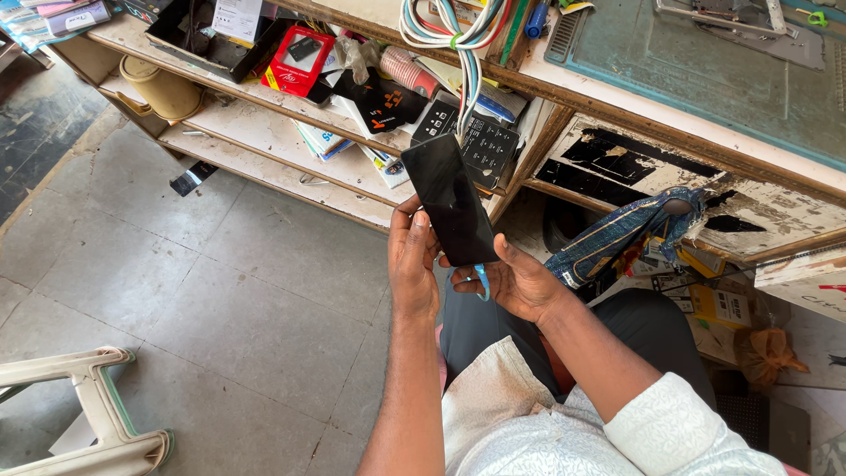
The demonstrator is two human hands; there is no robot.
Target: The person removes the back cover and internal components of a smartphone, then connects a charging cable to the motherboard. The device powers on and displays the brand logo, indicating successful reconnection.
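Note:
A black rectangular phone (449,196) with a glossy dark face is held upright and tilted, in front of my lap. My left hand (412,257) grips its lower left edge, thumb against the side. My right hand (511,280) supports the lower right corner from beneath, and a small light blue tool or tab (481,280) sticks out between its fingers. Both hands touch the phone.
A worn wooden shelf unit (264,132) ahead holds boxes, a red package (298,60), black cartons and a tan pot (159,86). Bundled cables (465,44) hang over its edge. A blue patterned cloth (617,231) drapes at right. A white plastic chair (97,414) stands lower left on grey tiles.

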